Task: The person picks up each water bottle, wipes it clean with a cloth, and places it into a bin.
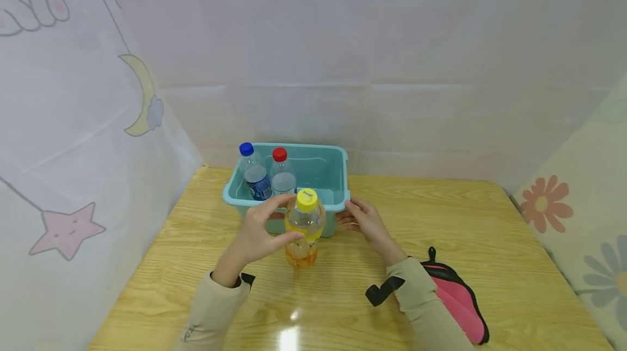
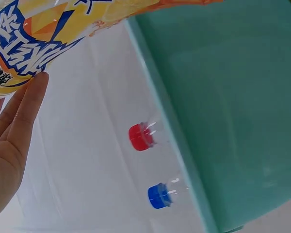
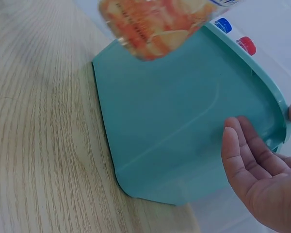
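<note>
My left hand grips an orange-drink bottle with a yellow cap, held upright in front of a teal plastic bin. In the left wrist view its yellow, blue-lettered label shows above the fingers. The right wrist view shows the bottle's base off the table. At the bin's near right corner is my right hand, thumb touching the rim, loosely extended fingers beside the outer wall. A blue-capped bottle and a red-capped bottle stand inside the bin's left part.
A pink pouch with black trim lies on the wooden table, partly behind the right sleeve. Pale cloth hangs behind the table, with printed cloth at both sides.
</note>
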A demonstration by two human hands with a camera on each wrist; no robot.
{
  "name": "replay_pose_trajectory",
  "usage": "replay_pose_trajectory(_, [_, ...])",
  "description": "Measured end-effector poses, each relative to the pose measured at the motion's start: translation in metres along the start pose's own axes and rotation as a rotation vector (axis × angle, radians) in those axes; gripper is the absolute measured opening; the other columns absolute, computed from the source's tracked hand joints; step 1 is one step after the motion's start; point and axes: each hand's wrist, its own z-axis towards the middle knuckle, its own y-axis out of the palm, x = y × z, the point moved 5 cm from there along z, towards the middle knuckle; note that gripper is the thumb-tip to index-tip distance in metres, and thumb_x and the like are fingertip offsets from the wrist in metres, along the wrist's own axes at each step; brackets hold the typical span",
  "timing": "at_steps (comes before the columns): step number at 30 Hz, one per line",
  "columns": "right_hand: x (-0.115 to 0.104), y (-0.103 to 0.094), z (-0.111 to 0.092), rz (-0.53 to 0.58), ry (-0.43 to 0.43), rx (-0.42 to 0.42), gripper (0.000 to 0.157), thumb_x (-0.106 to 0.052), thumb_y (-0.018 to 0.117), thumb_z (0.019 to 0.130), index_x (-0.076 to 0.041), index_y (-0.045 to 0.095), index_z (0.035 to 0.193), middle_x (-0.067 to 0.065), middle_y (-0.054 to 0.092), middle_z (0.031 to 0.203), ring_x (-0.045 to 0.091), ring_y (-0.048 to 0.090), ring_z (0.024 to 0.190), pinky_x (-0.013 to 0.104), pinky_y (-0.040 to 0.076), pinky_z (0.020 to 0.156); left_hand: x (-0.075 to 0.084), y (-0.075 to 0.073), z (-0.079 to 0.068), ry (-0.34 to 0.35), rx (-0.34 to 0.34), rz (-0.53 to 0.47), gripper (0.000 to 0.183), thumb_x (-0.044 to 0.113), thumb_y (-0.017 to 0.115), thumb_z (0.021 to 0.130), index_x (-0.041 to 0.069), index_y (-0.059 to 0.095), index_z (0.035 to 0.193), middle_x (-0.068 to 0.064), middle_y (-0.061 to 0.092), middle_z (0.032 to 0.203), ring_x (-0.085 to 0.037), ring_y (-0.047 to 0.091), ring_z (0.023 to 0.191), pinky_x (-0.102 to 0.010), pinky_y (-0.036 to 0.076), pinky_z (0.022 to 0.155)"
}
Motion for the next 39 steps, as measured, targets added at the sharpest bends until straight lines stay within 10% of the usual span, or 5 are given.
replay_pose_trajectory(7, [0.001,0.0,0.0,0.029,0.01,-0.01,0.048,-0.022,0.045,0.097,0.009,0.036,0.132,0.013,0.065,0.089,0.019,0.064,0.077,0.038,0.054,0.073,0.006,-0.015,0.022,0.055,0.045,-0.012,0.063,0.04,0.067,0.079,-0.006,0.052,0.119,-0.018,0.061,0.104,-0.031,0.06,0.09,-0.033,0.055,0.067])
replay_pose_trajectory(24, [0.002,-0.002,0.002,0.029,0.0,-0.054,0.047,-0.026,0.046,0.097,0.008,0.04,0.129,0.016,0.064,0.091,0.019,0.064,0.077,0.044,0.052,0.076,0.01,-0.033,0.084,0.04,0.045,0.053,0.072,0.054,0.062,0.076,-0.004,0.053,0.118,-0.017,0.064,0.096,-0.025,0.063,0.086,-0.025,0.054,0.068])
replay_pose_trajectory(39, [0.002,0.006,0.001,0.025,-0.018,-0.073,0.046,-0.024,0.045,0.097,0.007,0.039,0.13,0.013,0.065,0.088,0.018,0.064,0.077,0.038,0.054,0.074,-0.007,-0.031,0.105,-0.06,0.067,0.064,0.052,0.006,0.075,0.073,-0.007,0.05,0.118,-0.019,0.06,0.103,-0.027,0.059,0.095,-0.036,0.054,0.072])
